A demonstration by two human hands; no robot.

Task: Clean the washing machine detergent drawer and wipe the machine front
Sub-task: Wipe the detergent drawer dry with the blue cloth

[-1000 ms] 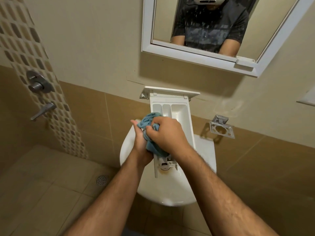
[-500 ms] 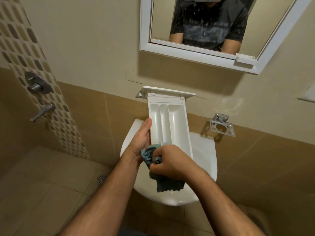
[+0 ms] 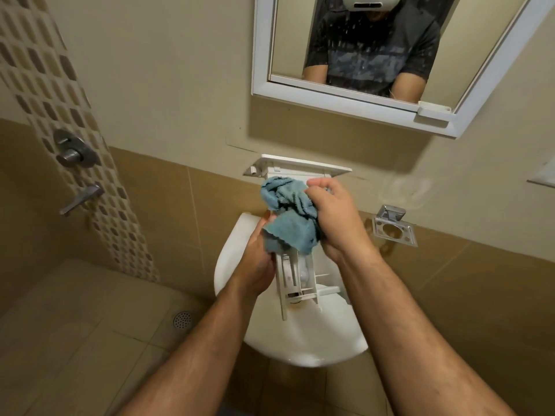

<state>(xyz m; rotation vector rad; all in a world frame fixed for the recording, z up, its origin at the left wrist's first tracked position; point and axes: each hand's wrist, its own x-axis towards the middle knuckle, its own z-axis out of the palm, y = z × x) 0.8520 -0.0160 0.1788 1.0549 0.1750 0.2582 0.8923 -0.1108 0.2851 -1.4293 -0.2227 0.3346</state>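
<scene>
Right hand [image 3: 333, 217] moved from drawer's near end up to far end, fingers curled round bunched blue cloth [image 3: 288, 217], rubbing compartments. Left hand [image 3: 259, 256] grips detergent drawer [image 3: 297, 277] side, holding it over white sink [image 3: 300, 334]. Drawer wiping likely ongoing; machine front not in view.

Below you sits a white sink [image 3: 300, 343], its rounded rim nearest you and its far edge against the tan tiled wall [image 3: 156, 211]. Up on the far wall hangs a white-framed mirror [image 3: 261, 70], its glass spotted with splashes. To your right, a chrome holder [image 3: 394, 228] with 1 round opening is fixed to the tiles. To your left, a mosaic strip [image 3: 39, 94] carries a round chrome valve [image 3: 73, 153] and a lever tap [image 3: 82, 198]. A round floor drain [image 3: 182, 319] lies near left.
</scene>
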